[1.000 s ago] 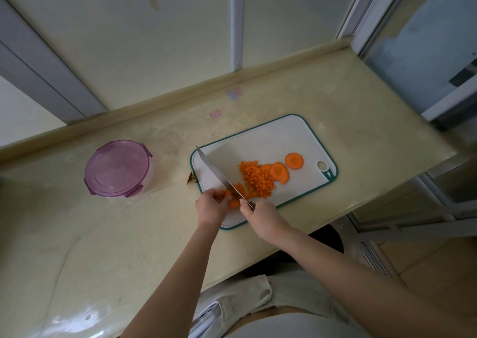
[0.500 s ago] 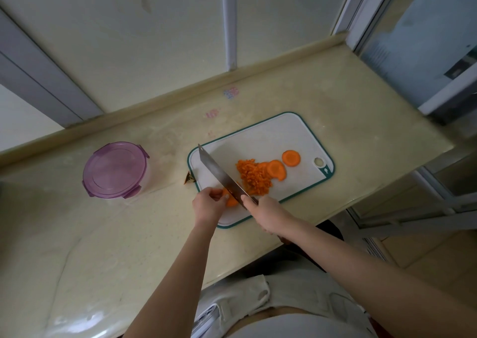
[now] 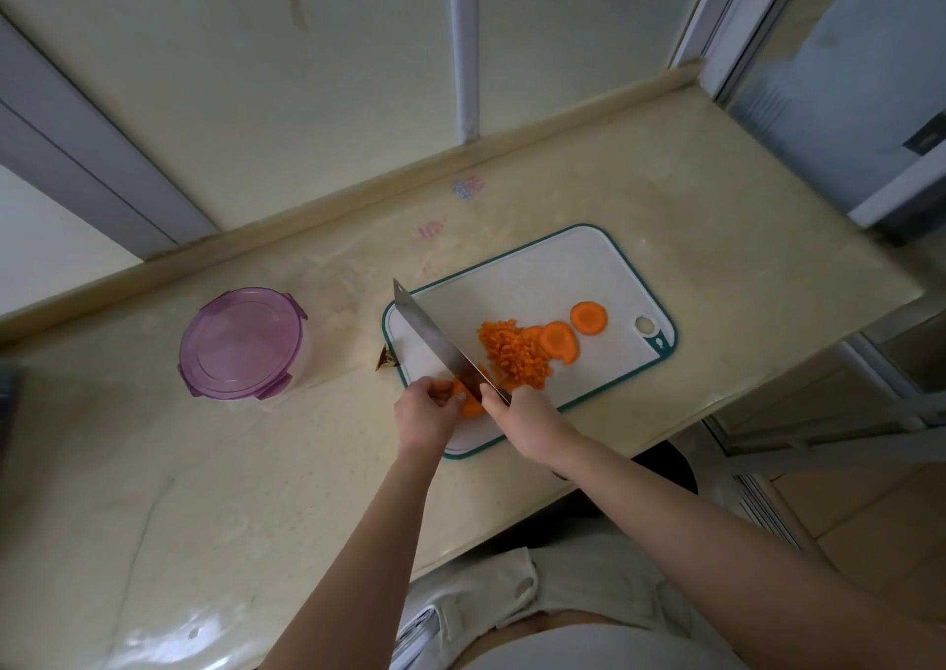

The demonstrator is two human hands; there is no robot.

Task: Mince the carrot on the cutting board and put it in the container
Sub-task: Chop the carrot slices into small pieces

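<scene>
Pale countertop (image 3: 665, 198), mincing roughly half done.
Near edge of the cutting board (image 3: 537, 270): left hand (image 3: 425, 413) pinches a carrot piece (image 3: 470, 406), right hand (image 3: 527, 416) clamps the knife (image 3: 435, 336); minced pile (image 3: 514, 357) mid-board, two slices (image 3: 588, 317) beyond it uncut, lidded container (image 3: 240, 342) left of the board not yet filled.

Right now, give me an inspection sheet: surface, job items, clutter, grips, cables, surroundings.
Surface: beige counter, faint stains, two small coloured marks near the back edge.
Job's things: cutting board holds minced carrot and two carrot slices; container left of it, purple lid on.
Clutter: brown scrap at the board's left edge.
Grips: left hand pinches a carrot piece; right hand holds the knife, blade across the board.
Cables: nothing seen.
Surroundings: wall behind, glass panel at right.
</scene>
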